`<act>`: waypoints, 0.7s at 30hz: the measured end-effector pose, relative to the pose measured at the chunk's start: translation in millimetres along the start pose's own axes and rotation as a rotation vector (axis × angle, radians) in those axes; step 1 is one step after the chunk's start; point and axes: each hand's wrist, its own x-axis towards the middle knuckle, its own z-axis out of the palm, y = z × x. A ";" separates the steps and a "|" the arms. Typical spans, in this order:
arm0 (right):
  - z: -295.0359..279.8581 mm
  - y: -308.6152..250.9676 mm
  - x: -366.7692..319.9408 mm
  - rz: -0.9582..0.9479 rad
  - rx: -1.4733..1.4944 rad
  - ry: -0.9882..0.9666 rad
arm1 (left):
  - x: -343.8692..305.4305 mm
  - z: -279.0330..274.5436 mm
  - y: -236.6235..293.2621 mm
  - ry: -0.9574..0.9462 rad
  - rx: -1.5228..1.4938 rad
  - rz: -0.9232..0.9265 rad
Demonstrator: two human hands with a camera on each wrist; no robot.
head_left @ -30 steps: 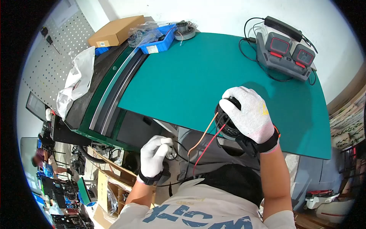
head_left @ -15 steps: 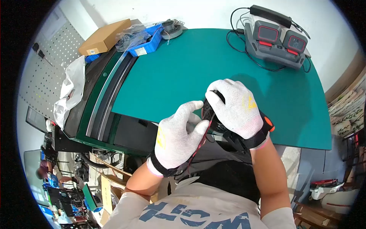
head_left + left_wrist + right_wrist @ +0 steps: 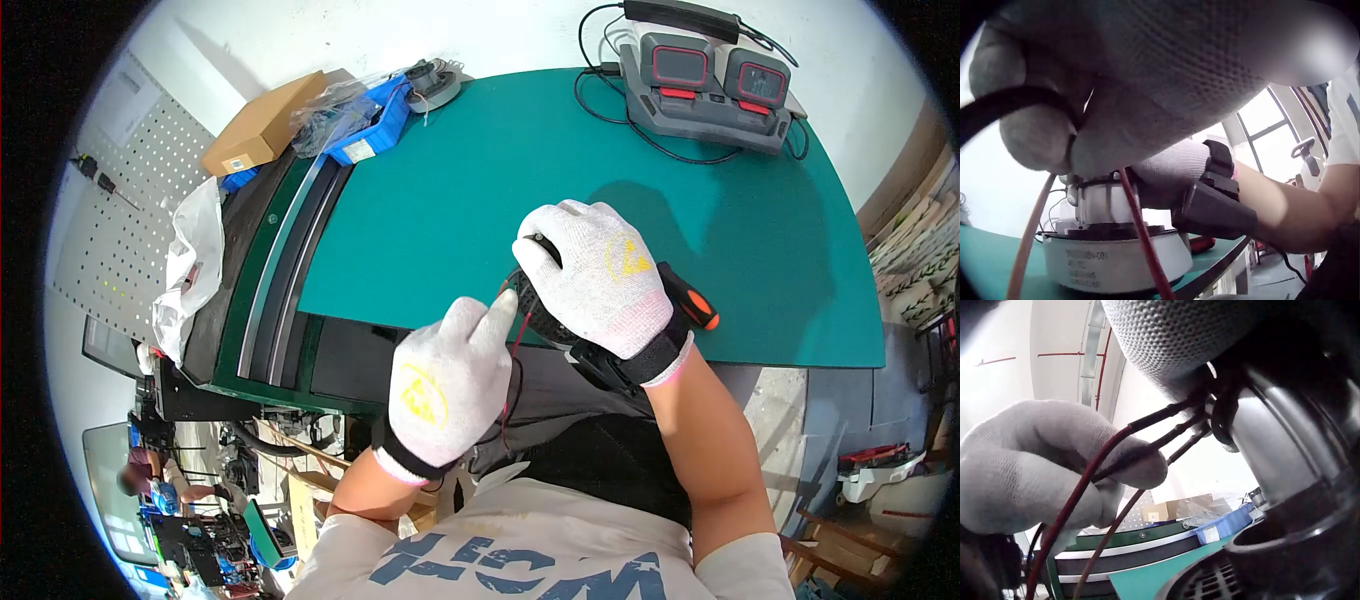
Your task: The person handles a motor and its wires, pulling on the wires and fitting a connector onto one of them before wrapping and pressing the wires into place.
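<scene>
My gloved right hand (image 3: pixel 600 275) grips a motor (image 3: pixel 1116 262) from above, near the front edge of the green table. The motor has a silver cylinder (image 3: pixel 1279 437), a black grille at its base and a pale printed rim. Three leads come off it: a red wire (image 3: pixel 1079 500), a black wire (image 3: pixel 1132 456) and an orange-brown wire (image 3: pixel 1032 237). Left of the motor, my gloved left hand (image 3: pixel 450 375) pinches the black wire between thumb and fingers, close to where the leads leave the motor. The red and orange-brown wires hang past its fingers.
A black and orange tool handle (image 3: pixel 690 297) lies by my right wrist. At the back right stands a charger (image 3: pixel 700 100) with two battery packs and cables. A blue bin (image 3: pixel 375 135), a round grey part (image 3: pixel 435 90) and a cardboard box (image 3: pixel 262 125) sit at the back left.
My left hand has come up from below the table edge to the motor and taken hold of the black wire. The right hand and motor have shifted left in the head view.
</scene>
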 end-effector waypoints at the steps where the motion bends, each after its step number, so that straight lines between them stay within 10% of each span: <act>1: -0.1 -0.1 -0.3 0.001 0.001 0.002 | -3.4 -1.2 3.1 0.000 0.001 0.002; 21: -1.8 -2.2 -0.1 0.025 0.030 -0.009 | -121.5 12.2 -8.0 -0.427 0.112 0.028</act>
